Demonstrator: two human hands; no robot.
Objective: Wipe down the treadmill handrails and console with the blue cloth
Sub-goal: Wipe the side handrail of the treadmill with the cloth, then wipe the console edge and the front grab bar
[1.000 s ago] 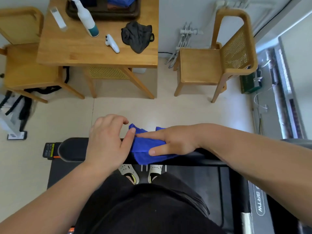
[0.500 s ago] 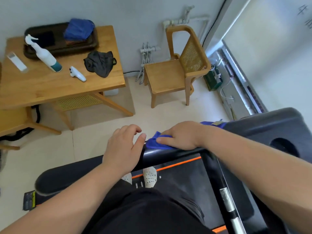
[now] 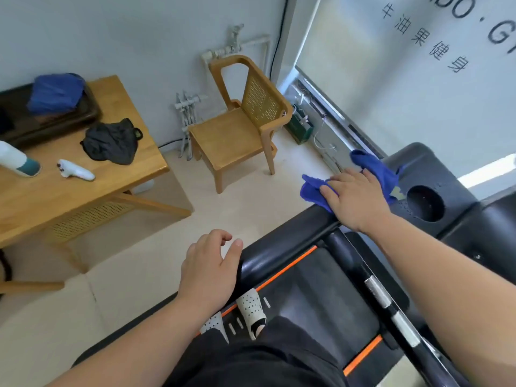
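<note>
Two hands and one blue cloth are at work. Right of centre, the right hand (image 3: 354, 199) presses the crumpled blue cloth (image 3: 314, 191) onto the black handrail (image 3: 279, 247) beside the console (image 3: 435, 174), fingers straight and together. Lower down, the left hand (image 3: 209, 269) rests on the handrail, fingers loosely curled. One wooden bench (image 3: 69, 191) stands at the upper left and one chair (image 3: 237, 129) near it, on a pale floor (image 3: 139, 275).

A pale grey wall (image 3: 111, 37) and a cream floor (image 3: 139, 261) are seen beyond the left hand (image 3: 208, 270). A wooden tabletop (image 3: 55, 202) is set far left of that hand, and a cane-backed wooden chair (image 3: 226, 138) ahead of it against the wall. Daylight is admitted through a frosted, black-lettered window (image 3: 405, 107) above the right hand (image 3: 354, 199).
</note>
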